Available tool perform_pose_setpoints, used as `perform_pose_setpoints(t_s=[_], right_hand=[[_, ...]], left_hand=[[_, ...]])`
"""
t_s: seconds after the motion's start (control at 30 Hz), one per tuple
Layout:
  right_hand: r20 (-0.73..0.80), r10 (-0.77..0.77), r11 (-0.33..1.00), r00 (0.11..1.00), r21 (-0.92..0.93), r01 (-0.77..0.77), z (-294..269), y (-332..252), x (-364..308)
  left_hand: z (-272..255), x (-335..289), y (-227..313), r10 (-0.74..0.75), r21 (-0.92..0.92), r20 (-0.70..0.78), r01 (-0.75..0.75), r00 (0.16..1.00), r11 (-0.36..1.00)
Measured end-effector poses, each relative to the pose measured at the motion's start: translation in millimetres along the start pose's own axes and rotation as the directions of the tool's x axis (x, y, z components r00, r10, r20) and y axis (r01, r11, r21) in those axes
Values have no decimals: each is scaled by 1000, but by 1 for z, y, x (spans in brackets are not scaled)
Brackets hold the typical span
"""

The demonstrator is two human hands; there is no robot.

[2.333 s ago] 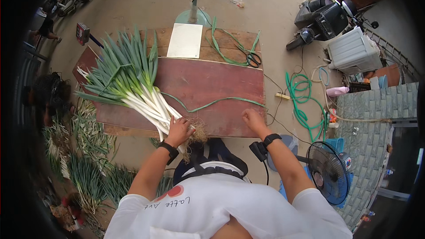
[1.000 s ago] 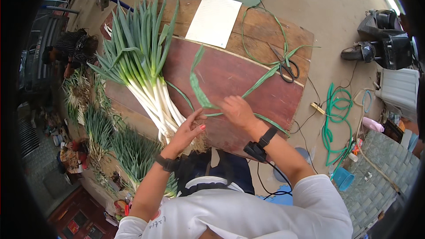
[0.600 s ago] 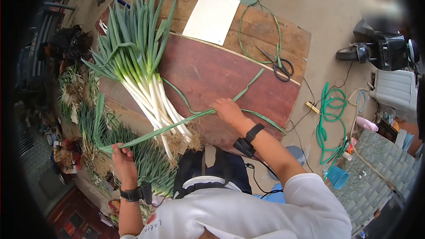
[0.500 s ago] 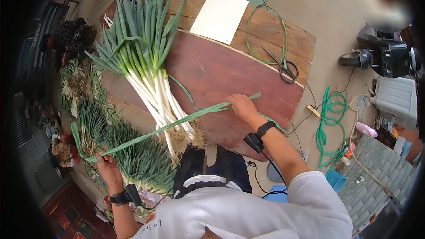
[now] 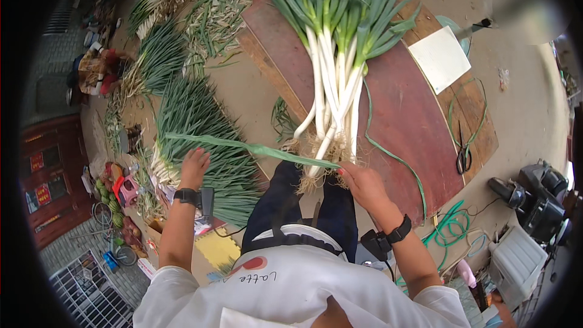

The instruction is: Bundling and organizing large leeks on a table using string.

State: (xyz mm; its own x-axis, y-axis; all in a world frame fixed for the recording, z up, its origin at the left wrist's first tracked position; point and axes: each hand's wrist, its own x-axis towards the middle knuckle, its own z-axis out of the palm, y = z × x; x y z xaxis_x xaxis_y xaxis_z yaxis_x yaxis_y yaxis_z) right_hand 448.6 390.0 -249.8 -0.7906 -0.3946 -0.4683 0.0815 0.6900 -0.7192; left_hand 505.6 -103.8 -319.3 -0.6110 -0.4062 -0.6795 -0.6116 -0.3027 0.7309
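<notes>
A bundle of long scallions [image 5: 340, 85] lies on the dark red tabletop [image 5: 401, 115], green tops away from me and roots over the near edge. My right hand [image 5: 363, 187] is closed on one end of a flat green plastic strip [image 5: 261, 149], beside the roots. The strip stretches left across the root ends. My left hand [image 5: 195, 167] is just below the strip's other end, fingers raised and loosely apart, not visibly gripping it. Another green strip [image 5: 395, 156] runs from under the bundle over the tabletop.
Heaps of scallions [image 5: 200, 121] lie on the ground to the left. Black-handled scissors [image 5: 463, 159], a looped green strip and a sheet of paper [image 5: 441, 59] rest toward the table's right side. A coiled green hose [image 5: 446, 228] and a grey bin [image 5: 516, 264] are at lower right.
The view has swung left, so table and bundle appear further right. My hands have come closer to my body. My left hand, earlier closed on the strip, now has its fingers loosened below it.
</notes>
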Motion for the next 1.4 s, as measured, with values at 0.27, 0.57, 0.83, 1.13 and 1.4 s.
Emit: perform_pose_setpoints(t_s=[0.27, 0.57, 0.83, 1.13, 1.4], right_hand=[[121, -121, 891, 985, 451, 54, 111, -98, 85], [226, 398, 205, 889, 923, -326, 169, -95, 144], [-55, 276, 756, 960, 629, -181, 124, -97, 107], [-114, 427, 670, 897, 706, -229, 108, -77, 65], [-226, 411, 678, 883, 724, -131, 113, -56, 43]], left_hand=[[109, -50, 30, 180, 436, 714, -631, 677, 642], [46, 71, -16, 575, 708, 549, -703, 607, 68], [153, 185, -98, 153, 677, 314, -334, 937, 656], [295, 259, -165, 138, 624, 451, -422, 882, 657], [337, 265, -193, 522, 147, 405, -617, 751, 773]])
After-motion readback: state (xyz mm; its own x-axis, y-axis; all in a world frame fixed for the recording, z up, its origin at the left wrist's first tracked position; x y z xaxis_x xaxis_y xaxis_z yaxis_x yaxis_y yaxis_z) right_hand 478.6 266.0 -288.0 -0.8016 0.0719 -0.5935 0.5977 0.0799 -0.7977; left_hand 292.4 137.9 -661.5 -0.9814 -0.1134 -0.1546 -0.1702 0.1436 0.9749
